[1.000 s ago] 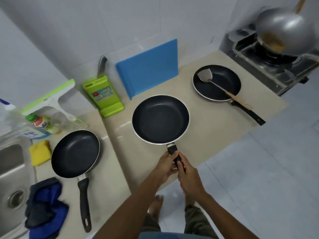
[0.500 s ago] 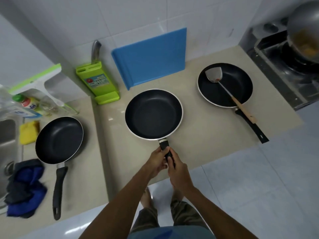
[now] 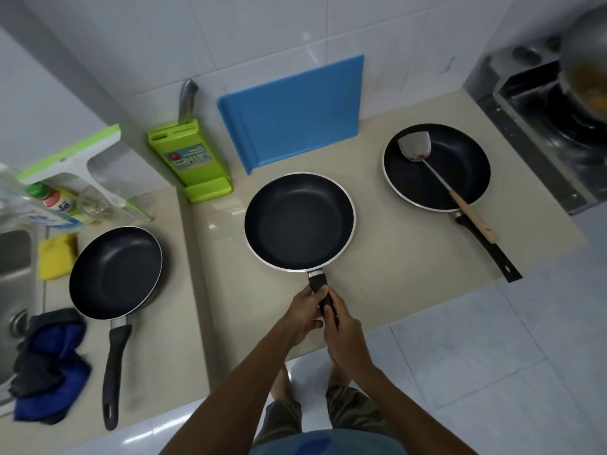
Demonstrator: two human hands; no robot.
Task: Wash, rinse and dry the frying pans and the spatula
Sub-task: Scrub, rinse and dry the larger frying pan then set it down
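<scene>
Three black frying pans sit on the beige counter (image 3: pixel 387 257). The middle pan (image 3: pixel 299 221) has its handle towards me; my left hand (image 3: pixel 300 315) and my right hand (image 3: pixel 345 333) both grip that handle near the counter's front edge. The left pan (image 3: pixel 115 272) lies beside the sink with its handle pointing at me. The right pan (image 3: pixel 437 165) holds a metal spatula (image 3: pixel 427 165) with a wooden handle, its blade smeared with a little red.
A steel sink (image 3: pixel 13 274) is at the far left, with a yellow sponge (image 3: pixel 57 256), dish soap bottle (image 3: pixel 56 201) and blue cloth (image 3: pixel 49 366) near it. A green knife block (image 3: pixel 190 162) and blue cutting board (image 3: pixel 295 113) lean on the wall. A stove with a wok (image 3: pixel 584 83) stands right.
My view has swung to the right and closer, so everything sits further left in frame. Both hands keep their grip on the middle pan's handle; the pan stays where it was.
</scene>
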